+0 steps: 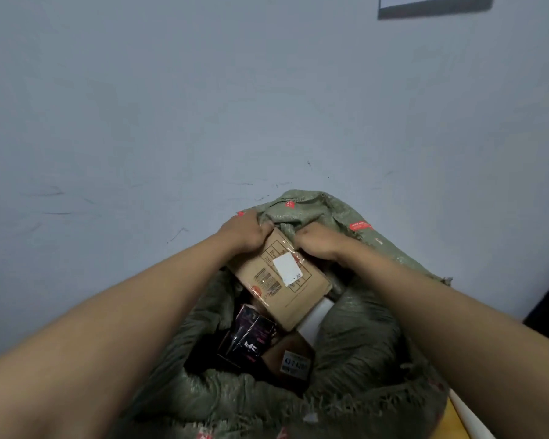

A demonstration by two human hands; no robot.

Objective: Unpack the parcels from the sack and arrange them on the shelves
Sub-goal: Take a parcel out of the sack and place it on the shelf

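Both hands reached into the open mouth of the green woven sack (355,337), which lay against a pale wall (140,106). The left hand (246,231) and the right hand (319,242) met at the far end of a flat brown cardboard box (281,282), fingers curled down over that end where the sack's cloth bunched against it; whether they pinched the box itself, the cloth, or both, I could not tell, since the fingertips were hidden. The box lay tilted on top of the other parcels, its long axis running from the hands back toward the person and slightly to the right, its near corner free. Below it sat a dark glossy packet (251,335) and a small brown box (290,359) with a printed label. Both hands were equally near the box, one at each far corner, so the lift would likely come toward the person, drawing the box out of the folds.
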